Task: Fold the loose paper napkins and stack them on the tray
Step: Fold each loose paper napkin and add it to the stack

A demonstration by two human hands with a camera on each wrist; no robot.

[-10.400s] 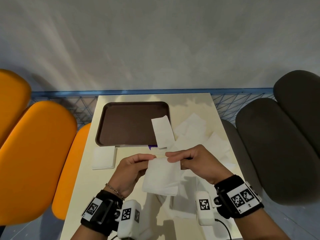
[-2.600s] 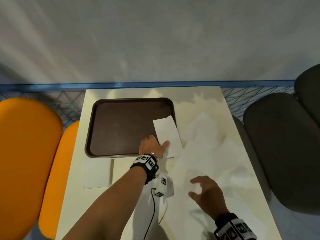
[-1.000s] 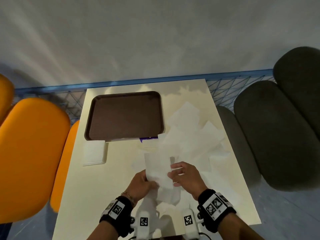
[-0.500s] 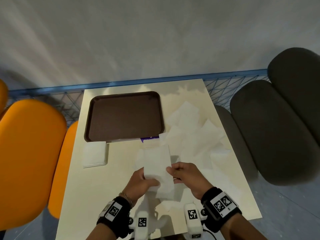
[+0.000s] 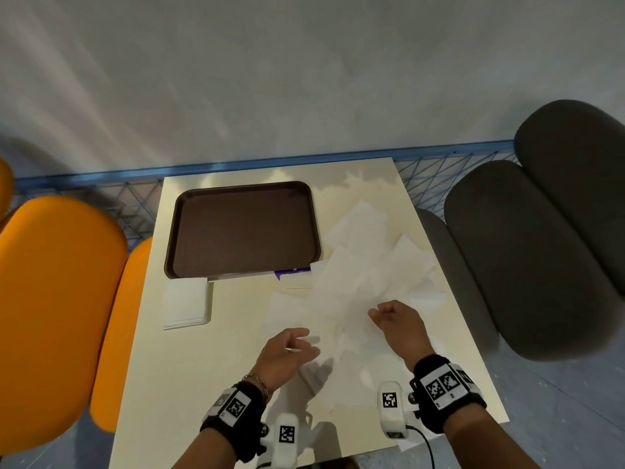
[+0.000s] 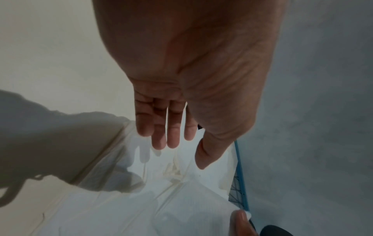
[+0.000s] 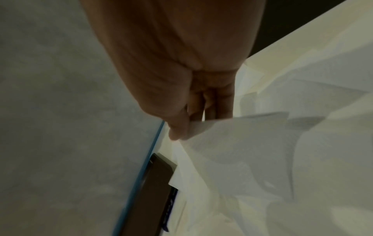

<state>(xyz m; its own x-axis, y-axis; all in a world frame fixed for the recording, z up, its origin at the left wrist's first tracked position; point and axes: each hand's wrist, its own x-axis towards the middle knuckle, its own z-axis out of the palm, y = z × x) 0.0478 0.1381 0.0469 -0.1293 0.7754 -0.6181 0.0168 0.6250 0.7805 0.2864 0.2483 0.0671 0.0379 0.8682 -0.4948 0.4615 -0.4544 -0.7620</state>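
Note:
The brown tray (image 5: 189,231) lies bare at the table's far left; its edge (image 7: 157,183) shows in the right wrist view. Loose white napkins (image 5: 365,258) spread over the table's right half. My right hand (image 5: 378,313) pinches the corner of one napkin sheet (image 5: 345,323) between thumb and fingers; the right wrist view shows that pinch (image 7: 181,131) on the sheet (image 7: 232,143). My left hand (image 5: 304,340) hovers just left of the sheet, its fingers (image 6: 173,127) straight and holding nothing, with napkins (image 6: 161,199) beneath it.
A small stack of folded napkins (image 5: 186,302) lies on the cream table (image 5: 203,367) in front of the tray's left corner. Something purple (image 5: 292,274) pokes out under the tray's near edge. Orange seats (image 5: 57,299) stand left, grey seats (image 5: 527,265) right, a blue mesh rail (image 5: 270,162) behind.
Half a second ago both hands held a narrow napkin between them. The hands have since moved apart: the left has let go and opened, the right has shifted right, pinching a sheet.

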